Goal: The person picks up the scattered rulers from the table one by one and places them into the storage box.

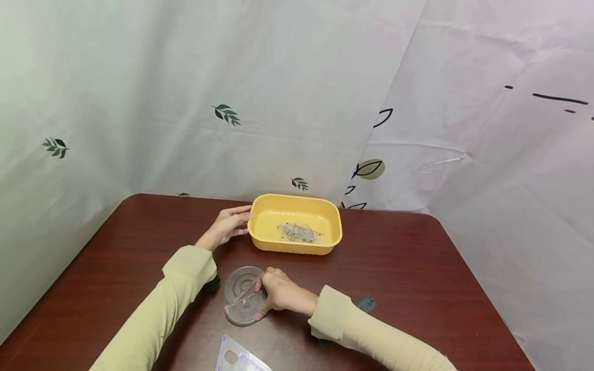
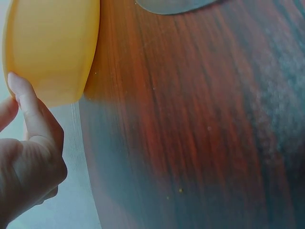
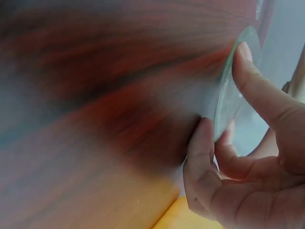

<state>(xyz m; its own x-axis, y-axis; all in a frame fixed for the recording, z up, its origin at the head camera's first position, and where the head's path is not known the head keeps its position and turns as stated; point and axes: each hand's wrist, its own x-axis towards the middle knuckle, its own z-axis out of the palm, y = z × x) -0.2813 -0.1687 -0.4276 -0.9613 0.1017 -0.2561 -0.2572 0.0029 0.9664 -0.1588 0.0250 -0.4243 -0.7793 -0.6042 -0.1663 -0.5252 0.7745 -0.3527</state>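
Note:
My left hand (image 1: 226, 226) holds the left end of a yellow plastic tub (image 1: 295, 248), with its fingers at the rim. In the left wrist view, fingertips pinch the edge of the tub (image 2: 52, 52). My right hand (image 1: 280, 291) grips a clear half-round protractor (image 1: 243, 312) by its right side. In the right wrist view, the thumb lies on one face of the protractor (image 3: 229, 95) and the fingers on the other. A second clear protractor (image 1: 237, 278) appears just behind it, partly hidden. Inside the tub lie several clear pieces (image 1: 299, 233), some triangular.
A clear set square (image 1: 246, 363) with purple markings lies at the table's near edge, cut off by the frame. A dark grey flat strip (image 1: 366, 303) pokes out from under the right sleeve. Behind the dark red table (image 1: 408, 268) hangs a pale, leaf-patterned cloth (image 1: 278, 77).

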